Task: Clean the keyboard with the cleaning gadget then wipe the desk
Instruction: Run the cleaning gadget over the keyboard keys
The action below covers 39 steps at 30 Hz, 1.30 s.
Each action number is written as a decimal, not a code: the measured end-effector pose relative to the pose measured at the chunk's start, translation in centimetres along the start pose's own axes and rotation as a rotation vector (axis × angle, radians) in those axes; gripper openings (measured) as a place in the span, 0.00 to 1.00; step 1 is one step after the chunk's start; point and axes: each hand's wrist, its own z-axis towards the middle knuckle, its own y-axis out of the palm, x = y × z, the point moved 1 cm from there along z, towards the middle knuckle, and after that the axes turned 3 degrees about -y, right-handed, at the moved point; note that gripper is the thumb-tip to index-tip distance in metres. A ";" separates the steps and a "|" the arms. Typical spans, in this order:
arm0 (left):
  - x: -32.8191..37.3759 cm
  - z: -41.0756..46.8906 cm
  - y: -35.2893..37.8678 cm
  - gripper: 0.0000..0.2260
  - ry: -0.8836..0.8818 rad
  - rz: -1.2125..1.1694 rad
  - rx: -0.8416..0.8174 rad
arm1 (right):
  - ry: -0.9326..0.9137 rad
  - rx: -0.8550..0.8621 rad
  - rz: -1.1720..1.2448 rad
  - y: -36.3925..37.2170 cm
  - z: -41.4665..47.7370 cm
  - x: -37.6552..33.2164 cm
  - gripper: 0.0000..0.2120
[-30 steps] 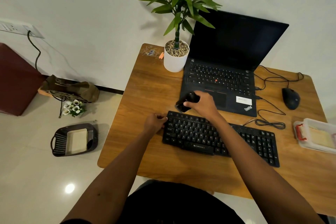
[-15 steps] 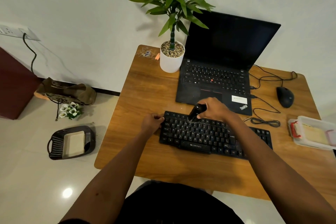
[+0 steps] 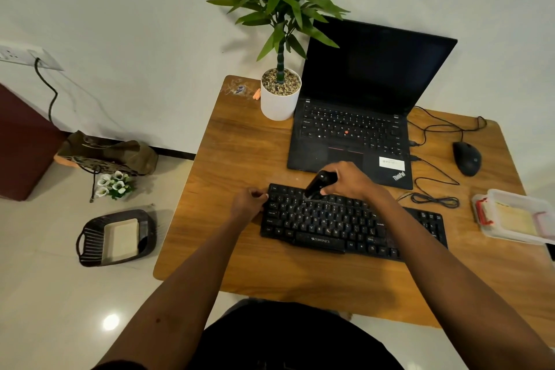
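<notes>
Open black laptop with dark screen, potted plant just left of it, wired mouse to its right, clear plastic box nearer – down on the floor, dark basket, white flowers, olive bag

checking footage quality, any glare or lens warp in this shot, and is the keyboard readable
Head view: one glare spot on the floor; wide-angle warp bows the desk edges; keyboard lettering is legible, though the black gadget in the right hand blends into the dark keys.

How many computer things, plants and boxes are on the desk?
Computer things: 3, the laptop, keyboard and mouse, not counting cables.
Plants: 1, the potted plant.
Boxes: 1, the clear box.
Total: 5.
</notes>
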 end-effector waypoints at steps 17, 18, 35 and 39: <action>-0.2 -0.3 0.2 0.11 0.004 0.006 0.019 | -0.020 -0.002 -0.040 0.6 1.4 -1.3 0.16; -0.2 -0.3 0.2 0.11 0.007 0.010 0.022 | -0.004 0.000 -0.047 0.2 1.2 -0.7 0.16; -0.1 -0.2 0.5 0.10 -0.013 0.039 0.034 | -0.041 0.076 0.102 0.1 0.7 -1.1 0.18; 0.0 -0.3 0.4 0.10 -0.014 0.032 0.034 | -0.060 0.031 0.087 1.0 0.4 -1.6 0.16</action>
